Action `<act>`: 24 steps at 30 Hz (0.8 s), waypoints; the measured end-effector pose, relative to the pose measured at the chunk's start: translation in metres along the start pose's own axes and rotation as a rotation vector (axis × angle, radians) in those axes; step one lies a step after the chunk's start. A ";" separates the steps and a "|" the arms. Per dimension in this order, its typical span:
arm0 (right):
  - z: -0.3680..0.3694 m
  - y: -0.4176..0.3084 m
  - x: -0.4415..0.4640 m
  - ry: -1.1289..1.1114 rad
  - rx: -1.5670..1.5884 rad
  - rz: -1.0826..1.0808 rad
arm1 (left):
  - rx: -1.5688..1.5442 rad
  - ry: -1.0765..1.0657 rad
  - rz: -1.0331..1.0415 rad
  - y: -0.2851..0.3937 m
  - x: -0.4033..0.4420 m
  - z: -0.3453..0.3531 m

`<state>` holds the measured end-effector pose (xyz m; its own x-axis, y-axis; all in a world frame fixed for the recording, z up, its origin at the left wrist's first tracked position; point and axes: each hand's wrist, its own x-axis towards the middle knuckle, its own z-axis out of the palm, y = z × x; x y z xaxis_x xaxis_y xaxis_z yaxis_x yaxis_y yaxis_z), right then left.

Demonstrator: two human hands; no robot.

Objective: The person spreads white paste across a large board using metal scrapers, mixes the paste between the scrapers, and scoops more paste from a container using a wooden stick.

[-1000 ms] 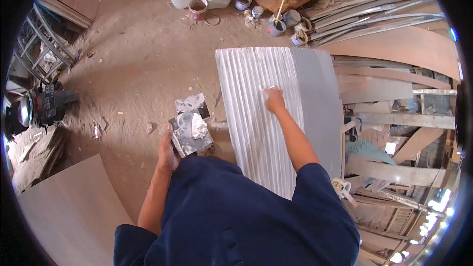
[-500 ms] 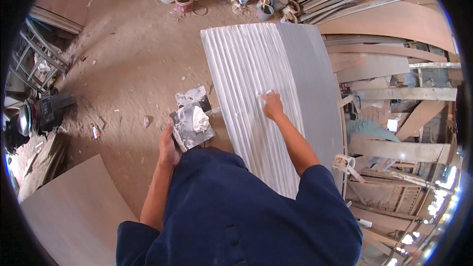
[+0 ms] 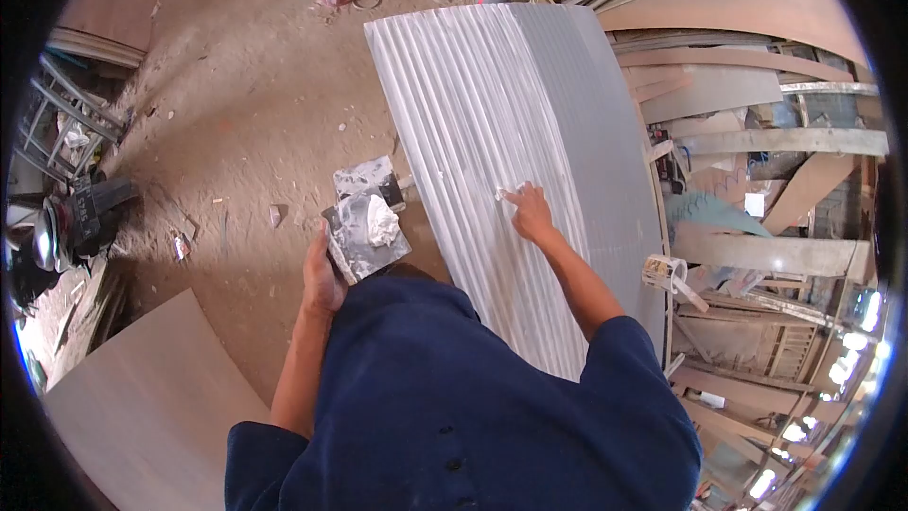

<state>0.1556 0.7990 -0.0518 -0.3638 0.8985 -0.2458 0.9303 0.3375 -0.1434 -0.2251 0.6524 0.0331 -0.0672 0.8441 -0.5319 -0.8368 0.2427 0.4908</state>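
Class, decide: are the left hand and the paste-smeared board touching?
Touching; in the head view, the left hand grips the paste-smeared board by its edge.

You have moderate, diffuse daylight over the floor (image 3: 255,95), with hard white glare blown out at four o'clock and another washed-out patch at eight. Soft shadows dim the lower part of your ribbed panel (image 3: 459,114). Your wide lens bows the long boards (image 3: 738,14) at two o'clock inside a black rim, with bluish fringing at four.

The ridged panel (image 3: 591,137) looks matt grey under streaky white paste (image 3: 463,114).
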 end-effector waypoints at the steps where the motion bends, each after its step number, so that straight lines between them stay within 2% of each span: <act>1: 0.001 0.000 -0.007 -0.002 -0.031 -0.005 | 0.000 0.009 0.000 -0.002 -0.002 -0.001; 11: 0.015 0.007 -0.077 -0.062 0.076 0.088 | 0.050 -0.028 -0.057 -0.008 -0.014 0.012; 13: 0.019 0.011 -0.086 -0.030 -0.022 0.058 | 0.059 -0.051 -0.058 -0.010 -0.015 0.016; 17: 0.023 0.011 -0.103 -0.023 -0.020 0.077 | 0.065 -0.093 -0.072 -0.011 -0.013 0.017; 24: 0.035 0.013 -0.156 0.019 0.139 0.218 | 0.174 -0.182 -0.167 -0.022 0.002 0.007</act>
<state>0.2225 0.6537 -0.0485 -0.1534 0.9514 -0.2672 0.9709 0.0947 -0.2199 -0.2032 0.6518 0.0258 0.1753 0.8537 -0.4903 -0.7213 0.4503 0.5263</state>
